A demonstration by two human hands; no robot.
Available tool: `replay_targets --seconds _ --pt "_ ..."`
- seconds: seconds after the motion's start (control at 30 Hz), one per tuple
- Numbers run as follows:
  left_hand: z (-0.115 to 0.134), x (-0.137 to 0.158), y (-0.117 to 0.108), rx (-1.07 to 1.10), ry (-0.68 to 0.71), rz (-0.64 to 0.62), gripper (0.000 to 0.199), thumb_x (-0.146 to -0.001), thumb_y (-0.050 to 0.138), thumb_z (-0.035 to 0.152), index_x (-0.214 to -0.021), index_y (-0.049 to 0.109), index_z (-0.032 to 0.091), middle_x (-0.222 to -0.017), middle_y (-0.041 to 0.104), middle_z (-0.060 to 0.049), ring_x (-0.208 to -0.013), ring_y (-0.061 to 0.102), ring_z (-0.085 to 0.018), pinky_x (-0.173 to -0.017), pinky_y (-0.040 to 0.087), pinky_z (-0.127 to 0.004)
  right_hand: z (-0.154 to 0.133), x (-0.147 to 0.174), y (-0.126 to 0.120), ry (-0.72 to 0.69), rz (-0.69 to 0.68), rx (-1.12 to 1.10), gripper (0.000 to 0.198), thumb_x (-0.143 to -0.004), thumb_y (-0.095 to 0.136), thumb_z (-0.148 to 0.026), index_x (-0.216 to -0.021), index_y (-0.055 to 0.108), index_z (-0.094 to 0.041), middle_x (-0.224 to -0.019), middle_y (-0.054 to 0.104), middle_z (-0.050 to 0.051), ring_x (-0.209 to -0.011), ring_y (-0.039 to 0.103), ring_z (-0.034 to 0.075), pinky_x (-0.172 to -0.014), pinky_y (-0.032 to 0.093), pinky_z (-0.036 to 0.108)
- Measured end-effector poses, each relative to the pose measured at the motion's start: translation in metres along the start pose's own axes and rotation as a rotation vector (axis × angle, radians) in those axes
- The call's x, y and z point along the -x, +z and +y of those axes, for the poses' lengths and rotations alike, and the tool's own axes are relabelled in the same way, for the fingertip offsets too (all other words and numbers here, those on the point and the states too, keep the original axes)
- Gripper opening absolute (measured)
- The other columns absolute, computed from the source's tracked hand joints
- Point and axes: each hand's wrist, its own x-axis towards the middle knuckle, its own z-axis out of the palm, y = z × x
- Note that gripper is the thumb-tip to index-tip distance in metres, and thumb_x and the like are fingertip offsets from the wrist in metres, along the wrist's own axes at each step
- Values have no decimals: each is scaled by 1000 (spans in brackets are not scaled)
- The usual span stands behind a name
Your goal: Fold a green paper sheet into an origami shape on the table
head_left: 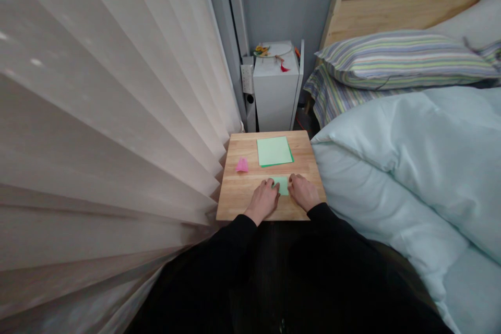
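One pleated pale curtain (129,115), the biggest item, runs all down the left side of the left grip (266,196). Pale blue duvet (395,167), rumpled, right of the right grip (303,191) and beside the worktop. Wooden headboard (410,8) far beyond the right grip, off to its right. Striped pillow (410,60) in front of that, also ahead and right of the right grip.

Wood-grain worktop (230,203) directly under both grips. White cabinet (274,102) straight ahead of them, past the far edge of the worktop. Black sleeves (239,232) come in behind the grips, cuffs at the wrists.

Pale green sheet (274,150) flat on the worktop, just ahead of the grips. Darker green sheet (291,158) under it, showing as a strip along the right and near edges.

Left grip: fingers bent over the left end of the small green paper. Right grip: fingers curled in at its right edge. Can't tell whether either is pinching it or only resting there. Small green paper (284,186) is between the two grips, low on the worktop.

Pink folded paper (242,165) ahead and left of the left grip, well apart from it. Red tassel (284,68) on the cabinet top, far ahead of both grips.
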Motion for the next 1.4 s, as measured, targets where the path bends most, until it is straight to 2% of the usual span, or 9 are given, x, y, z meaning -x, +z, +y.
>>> replay_targets --seconds 0.13,0.27,0.37,0.5,0.77,0.93,1.1,1.3,1.4 --pt "-3 -1 6 85 -7 -60 23 -99 52 22 -116 65 17 -110 61 -11 -94 62 -22 -82 53 -33 -4 2 3 -43 39 11 16 -94 64 -21 -110 63 -16 -119 66 12 -114 64 25 -82 47 29" --pt "-9 -2 9 159 -25 57 17 -94 61 21 -109 69 20 -116 62 -9 -109 59 -24 -93 51 -36 -8 1 12 71 45 -49 22 -94 67 -29 -111 62 -15 -116 68 14 -108 67 26 -80 48 31" --pt "-10 -2 9 163 -33 114 28 -90 67 19 -118 66 21 -127 60 -10 -118 54 -27 -99 48 -40 -8 -1 18 142 -7 -133 28 -93 68 -32 -114 61 -16 -110 72 13 -105 70 25 -78 48 30" --pt "-7 -2 6 140 -45 88 42 -87 73 23 -126 61 20 -124 60 -11 -116 54 -28 -97 47 -42 -6 -5 23 185 -35 -186 17 -92 67 -28 -106 65 -18 -106 75 11 -101 71 25 -75 47 29" --pt "-9 -4 2 186 -170 108 38 -85 77 32 -119 64 19 -119 63 -12 -113 58 -29 -96 48 -42 -3 -7 20 78 -5 -226 7 -93 61 -18 -94 68 -19 -99 74 7 -93 68 19 -72 42 26" --pt "-23 -14 4 541 -315 193 48 -82 80 30 -125 63 17 -121 68 -15 -113 64 -30 -99 49 -43 1 -4 0 -107 112 -267 8 -93 60 -14 -93 66 -20 -95 70 5 -90 64 18 -76 41 26" --pt "-32 -29 10 1086 -387 198 47 -79 82 21 -123 65 15 -100 76 -10 -89 71 -21 -83 55 -34 0 0 -17 -201 219 -304 14 -95 53 -13 -88 63 -20 -93 67 5 -90 63 19 -79 42 27" --pt "-31 -31 3 1141 -228 231 15 -81 77 24 -93 75 15 -91 76 -6 -83 69 -20 -80 54 -32 0 2 -20 -256 242 -340 15 -96 52 -15 -88 63 -20 -95 66 6 -92 63 20 -84 45 29" --pt "-31 -28 -3 1081 -216 270 7 -83 73 20 -88 75 15 -90 76 -7 -85 68 -20 -81 55 -34 4 -3 -12 -213 309 -383 7 -91 61 -20 -98 64 -19 -106 67 10 -105 62 25 -94 47 35"
